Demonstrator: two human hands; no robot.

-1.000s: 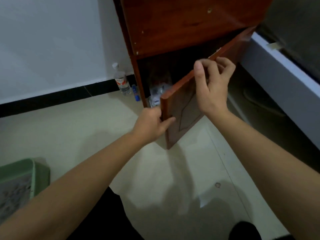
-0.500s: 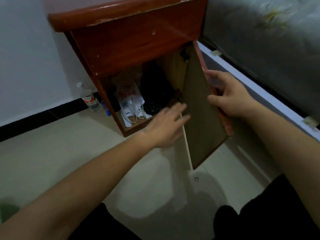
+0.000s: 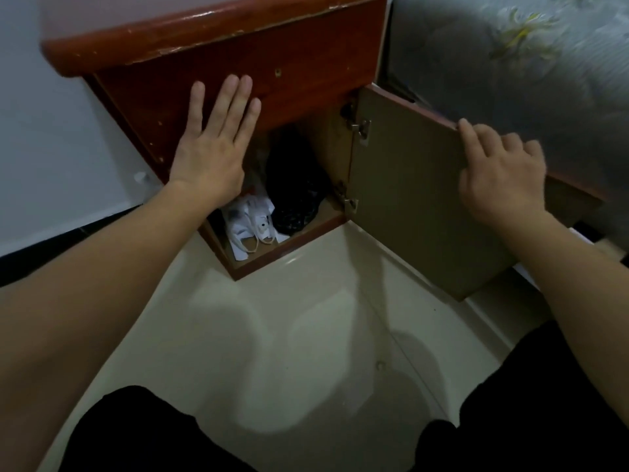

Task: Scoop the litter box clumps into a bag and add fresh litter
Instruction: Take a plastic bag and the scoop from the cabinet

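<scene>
Inside the cabinet's lower compartment, white plastic bags (image 3: 253, 222) with loop handles lie on the shelf floor near the front edge. Just beside them, to the right, a black bag-like bundle (image 3: 295, 190) stands taller against the back; its material cannot be told in the dim light.

Left grip (image 3: 211, 155): open, fingers (image 3: 227, 103) straight and slightly spread, palm facing the cabinet (image 3: 238, 59). It holds nothing. The fingers lie over the red-brown front panel above the opening, and the heel of the hand covers the compartment's upper left corner. Whether the palm touches the wood cannot be told.

Right grip (image 3: 500, 175): closed on the door (image 3: 405, 206), fingers curled over the far top edge, thumb on the plain inner face. The door is swung wide open to the right on two metal hinges (image 3: 360, 129).

The cabinet stands on a pale tiled floor (image 3: 306, 318). A white wall (image 3: 51, 148) with a dark skirting is on its left, a flower-patterned bed cover (image 3: 510, 63) on its right. Black-clothed knees (image 3: 143, 434) show at the bottom.
</scene>
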